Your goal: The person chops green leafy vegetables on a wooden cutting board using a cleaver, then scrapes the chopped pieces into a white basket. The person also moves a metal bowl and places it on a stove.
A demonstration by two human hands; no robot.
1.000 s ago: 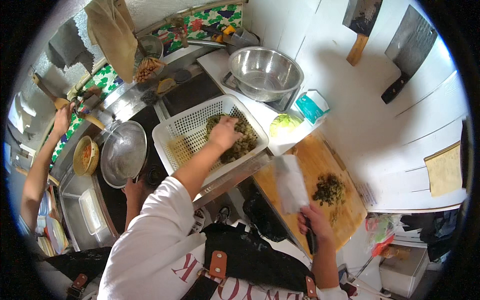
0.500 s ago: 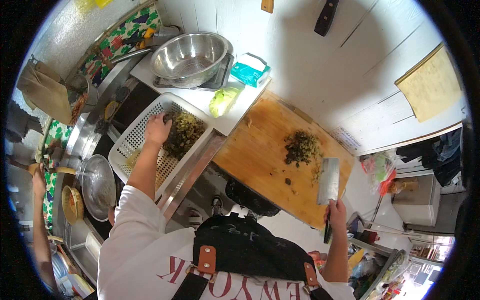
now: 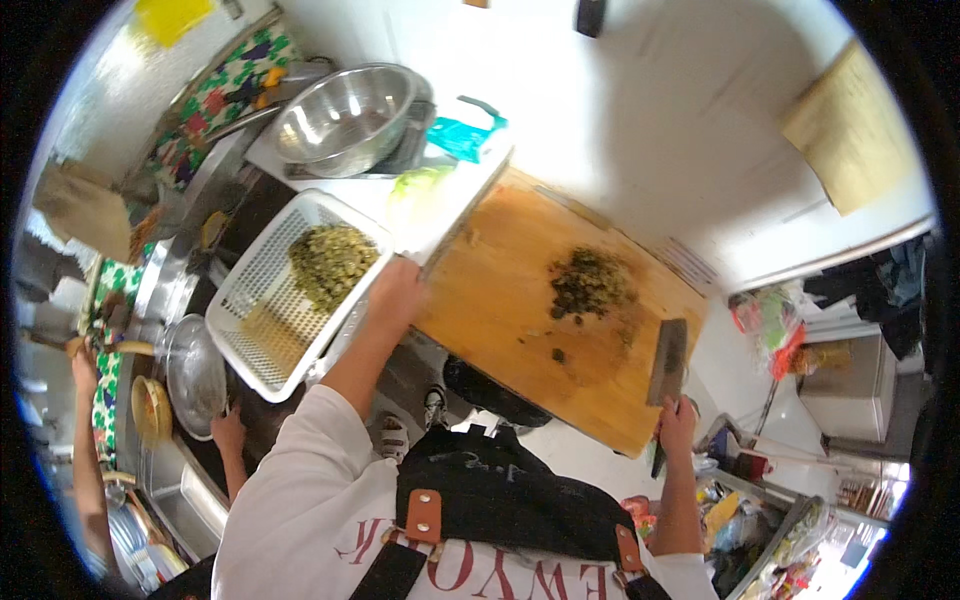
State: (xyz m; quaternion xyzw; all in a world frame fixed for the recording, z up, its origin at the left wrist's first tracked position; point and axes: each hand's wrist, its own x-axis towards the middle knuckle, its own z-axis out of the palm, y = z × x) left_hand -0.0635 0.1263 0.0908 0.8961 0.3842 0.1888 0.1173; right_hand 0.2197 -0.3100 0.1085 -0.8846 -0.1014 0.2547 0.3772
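Note:
My right hand [image 3: 677, 424] is wrapped round the handle of a cleaver [image 3: 668, 358]. Its broad blade lies over the right end of a wooden cutting board [image 3: 480, 270]. A heap of chopped dark green vegetable [image 3: 592, 282] sits on the board, with small bits scattered below it. My left hand [image 3: 398, 290] is at the board's left edge, beside a white perforated basket [image 3: 262, 262]; motion smears its fingers. More chopped green vegetable [image 3: 335, 262] is piled in the far part of that basket.
Behind the basket stand a steel bowl [image 3: 345, 120], a teal packet [image 3: 460, 138] and a pale green leafy vegetable [image 3: 418, 190]. On the left, another person's hands [image 3: 228, 430] are by a wok [image 3: 195, 375] and a yellow basket [image 3: 151, 412]. Shelves with bags [image 3: 735, 510] stand at lower right.
My left hand has left the vegetable pile in the basket and moved right to the board's edge. The cleaver's blade has tilted and looks darker. The whole view has shifted slightly.

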